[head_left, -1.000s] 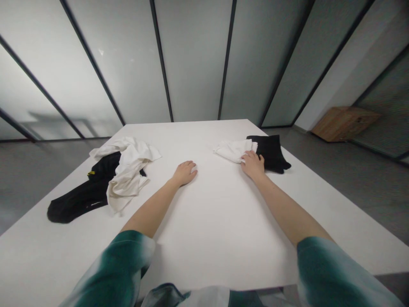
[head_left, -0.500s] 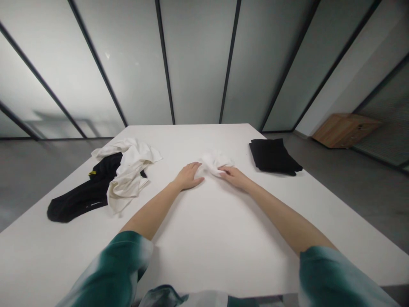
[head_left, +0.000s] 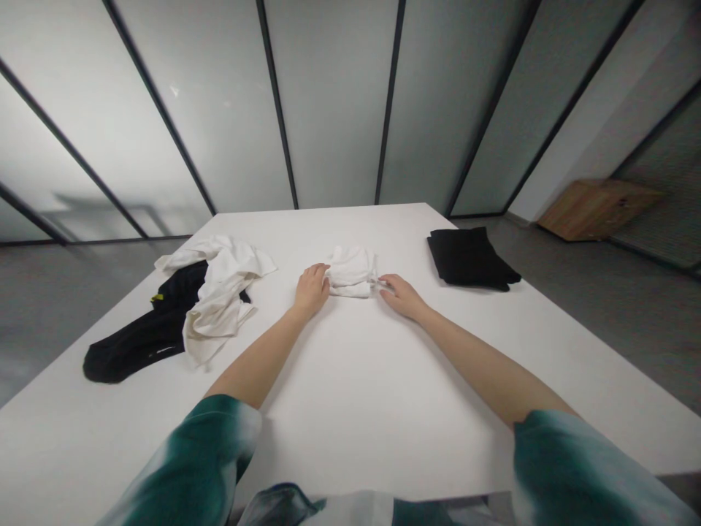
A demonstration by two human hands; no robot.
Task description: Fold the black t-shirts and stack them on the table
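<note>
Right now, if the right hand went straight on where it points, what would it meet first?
The right hand would likely meet the small white cloth first, at its right edge; whether they touch now is hard to tell.

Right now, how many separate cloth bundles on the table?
3: a black-and-white heap on the left, a white cloth between left hand and right hand, a black folded cloth on the right. Heap may hide more pieces.

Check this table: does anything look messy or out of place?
The white cloth at left looks untidy, sprawled crumpled over black clothing, unlike the compact white bundle toward the middle and the flat, folded black cloth at right. Nothing looks spilled.
</note>
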